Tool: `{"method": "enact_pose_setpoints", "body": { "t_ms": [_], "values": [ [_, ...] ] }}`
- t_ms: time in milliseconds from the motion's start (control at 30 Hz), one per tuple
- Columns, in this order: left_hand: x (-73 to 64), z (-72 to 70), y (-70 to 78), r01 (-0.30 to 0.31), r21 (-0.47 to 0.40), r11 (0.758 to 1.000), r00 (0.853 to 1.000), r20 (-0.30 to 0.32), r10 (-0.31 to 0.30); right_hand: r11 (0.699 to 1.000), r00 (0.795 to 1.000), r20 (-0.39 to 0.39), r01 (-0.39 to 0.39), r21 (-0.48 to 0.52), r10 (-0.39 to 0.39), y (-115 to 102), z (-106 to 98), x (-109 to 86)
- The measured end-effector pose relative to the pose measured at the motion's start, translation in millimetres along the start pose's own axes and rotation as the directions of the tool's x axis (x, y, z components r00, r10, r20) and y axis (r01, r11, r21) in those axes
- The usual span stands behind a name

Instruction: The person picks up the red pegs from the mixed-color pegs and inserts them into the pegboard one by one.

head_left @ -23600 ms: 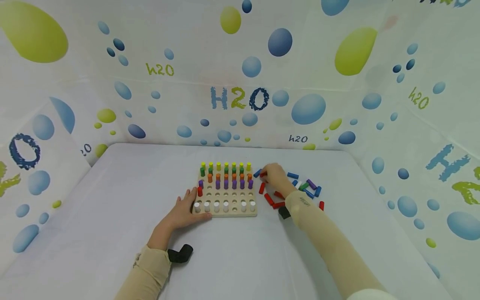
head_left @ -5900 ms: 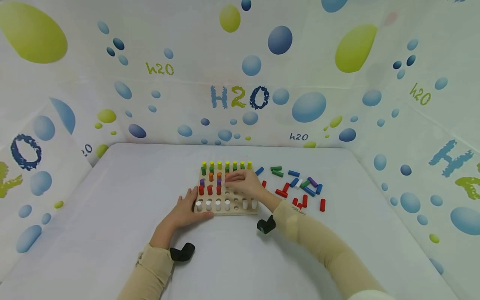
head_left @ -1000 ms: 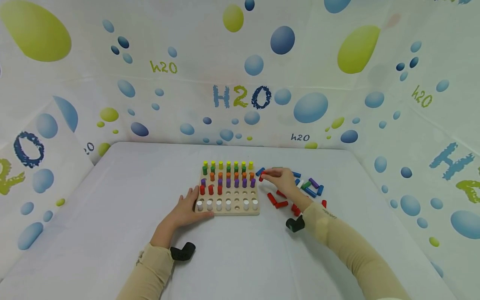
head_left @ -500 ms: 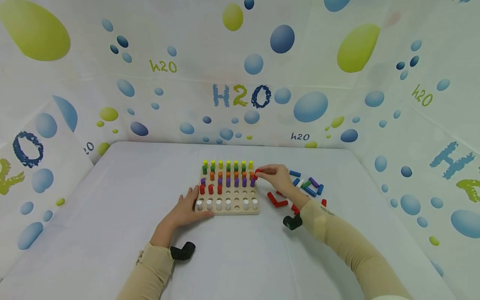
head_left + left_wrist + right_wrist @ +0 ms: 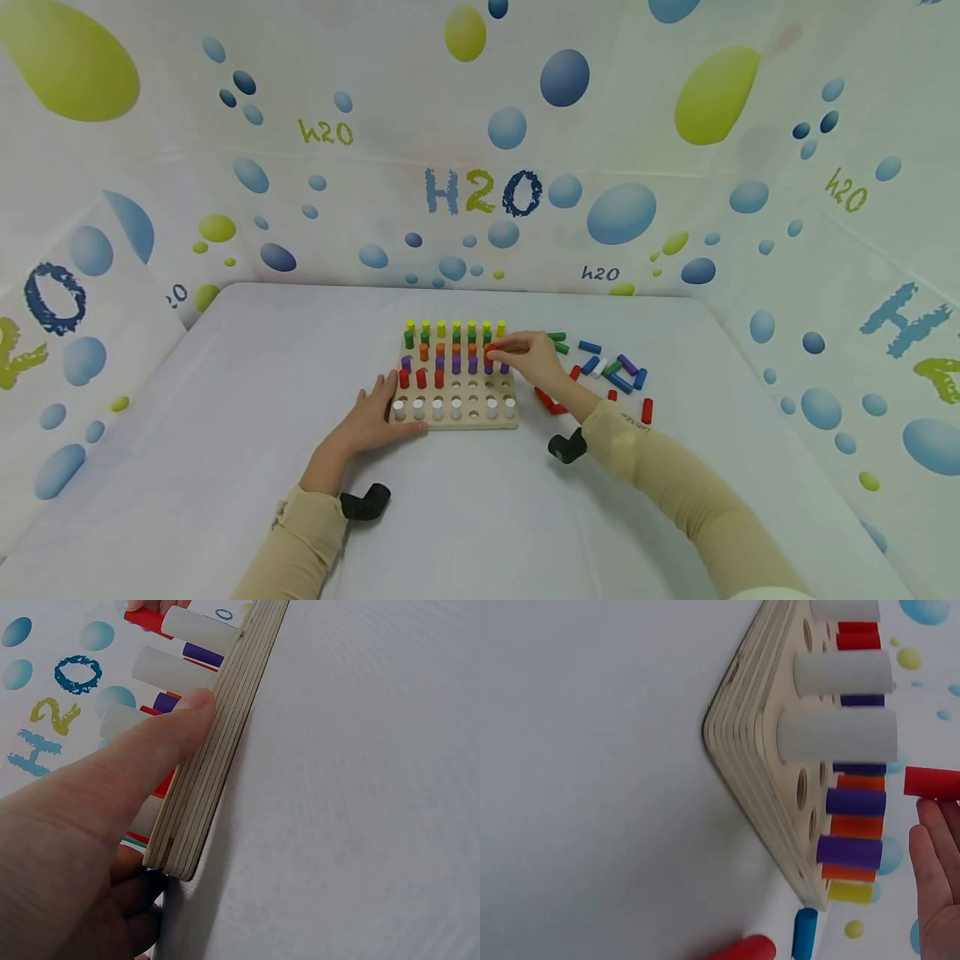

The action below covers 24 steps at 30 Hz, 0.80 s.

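Note:
A wooden pegboard (image 5: 456, 426) lies on the table with rows of upright yellow, green, orange, purple, red and white pegs. My left hand (image 5: 369, 422) grips its front left corner; in the left wrist view the thumb (image 5: 161, 739) presses the layered front edge and the fingers curl beside the left side. Over the right part of the board, my right hand (image 5: 531, 357) pinches a red peg (image 5: 932, 782) between thumb and fingertips, held above the board. Three red pegs (image 5: 422, 378) stand at the left of their row, with open holes to their right.
Loose pegs lie scattered right of the board: several red ones (image 5: 647, 410), blue ones (image 5: 590, 347), green ones (image 5: 557, 337), a purple one (image 5: 627, 364) and a white one (image 5: 599, 367). A printed sheet covers the walls behind and beside the table (image 5: 300, 358).
Over the last second my right hand has carried the red peg leftward from beside the loose pegs to over the board. The left hand has stayed at the corner.

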<state>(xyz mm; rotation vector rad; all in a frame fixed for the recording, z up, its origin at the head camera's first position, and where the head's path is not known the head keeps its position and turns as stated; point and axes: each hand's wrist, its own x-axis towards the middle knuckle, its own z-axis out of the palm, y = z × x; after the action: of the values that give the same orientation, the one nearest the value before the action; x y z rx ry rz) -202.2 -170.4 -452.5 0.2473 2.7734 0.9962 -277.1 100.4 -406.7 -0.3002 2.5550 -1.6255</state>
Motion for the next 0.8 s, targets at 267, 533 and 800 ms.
{"method": "enact_pose_setpoints", "body": {
  "t_ms": [267,533,800],
  "values": [
    [1.1,0.5,-0.9,-0.003,-0.006,1.000,1.000,0.000,0.003,0.998,0.998,0.044,0.049,0.029,-0.050,-5,18,0.5],
    [0.1,0.7,0.3,-0.019,0.000,1.000,1.000,-0.015,0.019,0.998,0.996,0.061,0.061,0.014,-0.062,-8,29,1.1],
    [-0.4,0.0,1.9,-0.008,0.000,1.000,1.000,-0.010,0.008,0.997,0.992,0.104,0.069,0.033,-0.072,-4,36,3.3]
  ]
}}
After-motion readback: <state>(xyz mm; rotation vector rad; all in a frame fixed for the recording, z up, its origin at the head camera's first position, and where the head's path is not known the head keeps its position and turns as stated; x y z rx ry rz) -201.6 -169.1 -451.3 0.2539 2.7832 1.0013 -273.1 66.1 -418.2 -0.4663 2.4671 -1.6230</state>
